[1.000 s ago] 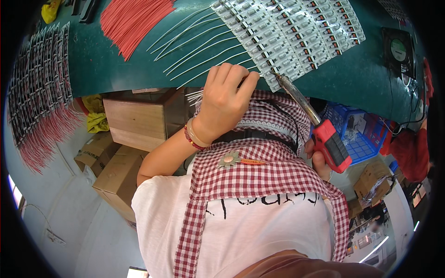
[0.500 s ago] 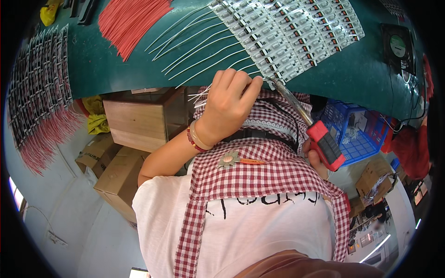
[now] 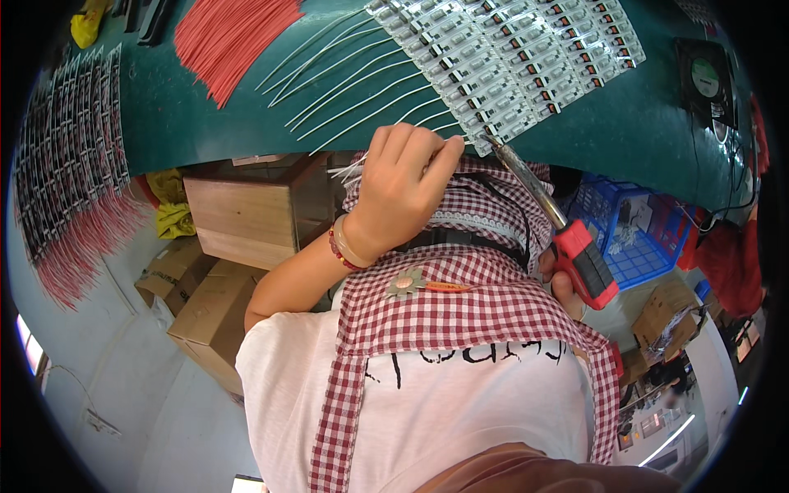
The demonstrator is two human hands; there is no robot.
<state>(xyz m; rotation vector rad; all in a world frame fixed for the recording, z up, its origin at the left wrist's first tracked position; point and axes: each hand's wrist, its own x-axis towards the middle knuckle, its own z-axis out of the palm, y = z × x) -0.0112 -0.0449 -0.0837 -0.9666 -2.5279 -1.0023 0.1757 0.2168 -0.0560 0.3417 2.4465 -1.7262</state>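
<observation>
Left hand (image 3: 403, 185) sits at the near edge of the green tabletop (image 3: 625, 131), curled nearly closed, thumb and forefinger pinched on the end of a thin white wire (image 3: 349, 168) whose bare tip pokes out to the hand's left. That pinch point lies just beside the nearest corner of the sheet of small circuit boards (image 3: 509, 66), which spreads up and to the right across the mat. The boards' rows run on a slant, from the near corner by the fingertips away toward the far right.

Right hand (image 3: 563, 283) is lower and further right, mostly hidden behind the checked apron (image 3: 477, 304); it is wrapped shut around the red handle of a soldering iron (image 3: 546, 214). The iron's long axis slants up and to the left, its metal tip ending just beside the left hand's fingertips and the board corner, so tip, wire end and board edge all meet in one small spot. The left hand is the nearer of the two to the boards; the right reaches them only through the iron's length.

More white wires (image 3: 353, 90) lie fanned on the tabletop above the left hand, running on the same slant, with a bundle of red wires (image 3: 234, 33) further up and left.
</observation>
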